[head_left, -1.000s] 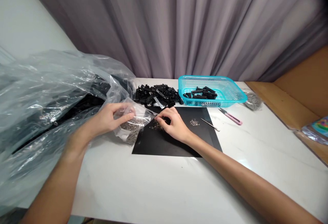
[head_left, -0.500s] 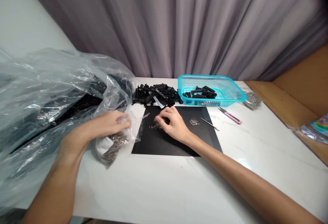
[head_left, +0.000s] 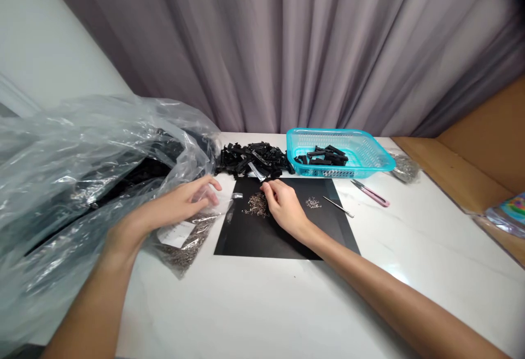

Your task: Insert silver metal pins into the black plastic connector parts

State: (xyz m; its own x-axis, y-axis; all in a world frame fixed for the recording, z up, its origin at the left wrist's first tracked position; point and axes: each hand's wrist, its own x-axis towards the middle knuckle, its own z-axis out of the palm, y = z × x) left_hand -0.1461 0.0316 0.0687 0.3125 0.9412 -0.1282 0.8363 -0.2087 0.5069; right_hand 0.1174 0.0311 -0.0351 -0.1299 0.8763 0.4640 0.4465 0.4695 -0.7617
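My left hand [head_left: 191, 200] hovers over a clear plastic bag [head_left: 186, 247] of small metal pieces with a white label, its thumb and fingers apart. The bag's mouth reaches onto a black mat [head_left: 283, 241]. My right hand [head_left: 285, 206] is over the mat with thumb and fingertips closed together; what they hold, if anything, is hidden. Just left of those fingers lies a pile of small metal pieces [head_left: 257, 204]. A smaller group of metal pieces [head_left: 313, 202] and a thin metal tool [head_left: 338, 206] lie further right on the mat.
Behind the mat are a heap of black plastic parts [head_left: 270, 156] and a turquoise basket [head_left: 348, 171] with several black parts [head_left: 328, 155]. A pink-handled cutter [head_left: 371, 193], another bag [head_left: 405, 168] and cardboard [head_left: 471, 151] are right. Large clear plastic sheeting [head_left: 82, 145] covers the left.
My left hand has let go of the bag's edge and its fingers have spread. The bag lies flatter. My right hand has shifted right, off the metal pile, which now shows more fully.
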